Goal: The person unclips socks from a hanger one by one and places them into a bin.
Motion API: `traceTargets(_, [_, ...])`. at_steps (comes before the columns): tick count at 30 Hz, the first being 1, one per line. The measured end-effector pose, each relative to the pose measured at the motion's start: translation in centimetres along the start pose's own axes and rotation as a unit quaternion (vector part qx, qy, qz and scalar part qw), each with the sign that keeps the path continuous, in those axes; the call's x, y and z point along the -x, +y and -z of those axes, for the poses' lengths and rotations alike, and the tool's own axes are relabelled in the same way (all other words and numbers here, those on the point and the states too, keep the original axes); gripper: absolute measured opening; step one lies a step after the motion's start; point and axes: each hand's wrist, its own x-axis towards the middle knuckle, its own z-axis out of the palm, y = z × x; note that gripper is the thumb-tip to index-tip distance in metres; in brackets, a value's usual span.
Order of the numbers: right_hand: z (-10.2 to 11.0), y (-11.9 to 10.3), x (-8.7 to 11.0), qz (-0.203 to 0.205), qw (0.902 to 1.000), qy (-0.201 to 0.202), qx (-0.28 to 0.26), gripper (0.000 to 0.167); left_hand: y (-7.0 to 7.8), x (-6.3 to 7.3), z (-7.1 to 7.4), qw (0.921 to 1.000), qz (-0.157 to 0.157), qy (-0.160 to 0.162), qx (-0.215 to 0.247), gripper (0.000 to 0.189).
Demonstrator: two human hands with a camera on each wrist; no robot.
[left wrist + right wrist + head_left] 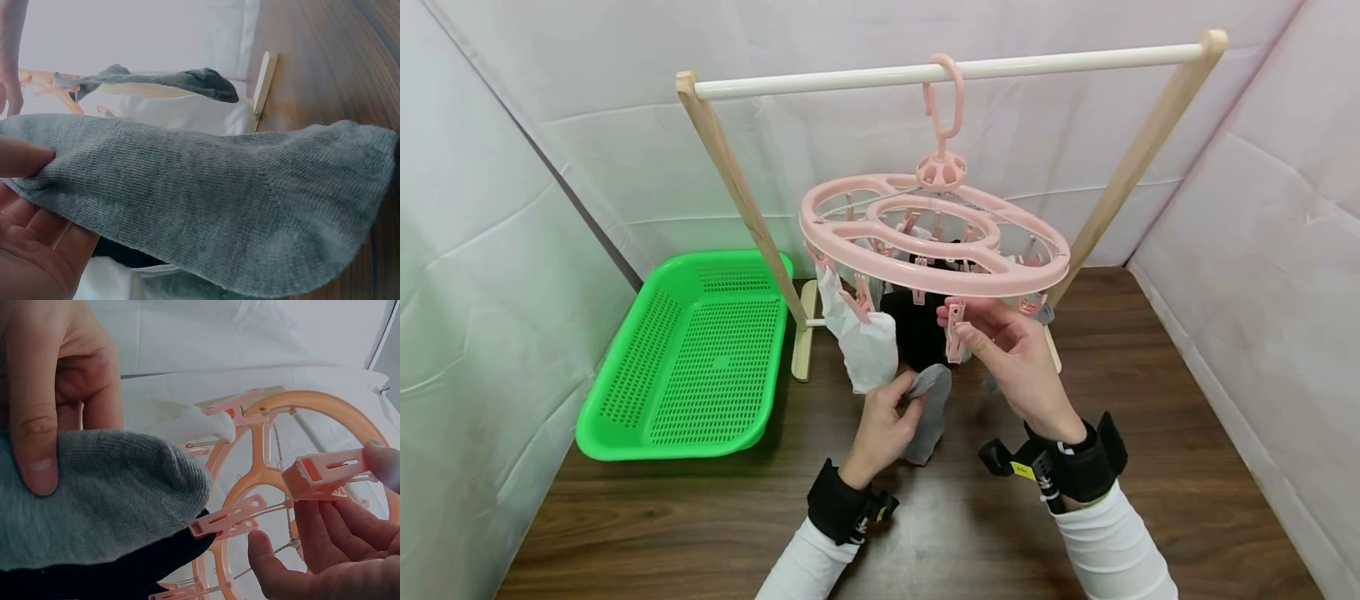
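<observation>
My left hand (886, 427) pinches a grey sock (931, 417) near one end; the rest of it hangs down. In the left wrist view the grey sock (206, 200) stretches across the picture, thumb on top and fingers beneath. Just up and to the right, my right hand (1011, 354) pinches a pink clothespin (955, 332) that hangs from the front rim of a pink oval drying hanger (934, 282). The right wrist view shows that clothespin (325, 475) between thumb and fingers, with no cloth in it. The grey sock's end is close to it but apart.
White socks (868, 354) and a black sock (921, 325) hang from other clothespins. The hanger hooks over a white rod (835, 81) on wooden legs (733, 183). At the left a green basket (715, 450) stands on the dark wooden table (647, 525), with white cloth walls around.
</observation>
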Motion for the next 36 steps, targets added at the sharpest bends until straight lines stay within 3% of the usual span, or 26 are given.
traceTargets(9, [-0.2,1.1,0.8,-0.003,0.9993,-0.016,-0.035,0.034,-0.3,0.5,1.2,0.9997,-0.013,-0.019,-0.012,0.013])
traceTargets(16, [0.4,2.1,1.9,-0.046,0.9989,0.010,-0.006,0.035,-0.2,0.5,2.2,0.9989,-0.008,-0.040,-0.026,0.016])
traceTargets(22, [0.7,3.2,3.1,-0.039,0.9992,-0.010,0.008,0.033,-0.1,0.5,3.6,0.9956,-0.036,-0.051,-0.070,0.021])
traceTargets(36, [1.9,5.9,6.0,-0.050,0.9981,-0.002,0.034,0.029,0.1,-0.1,6.9,0.9860,-0.062,-0.062,-0.142,0.022])
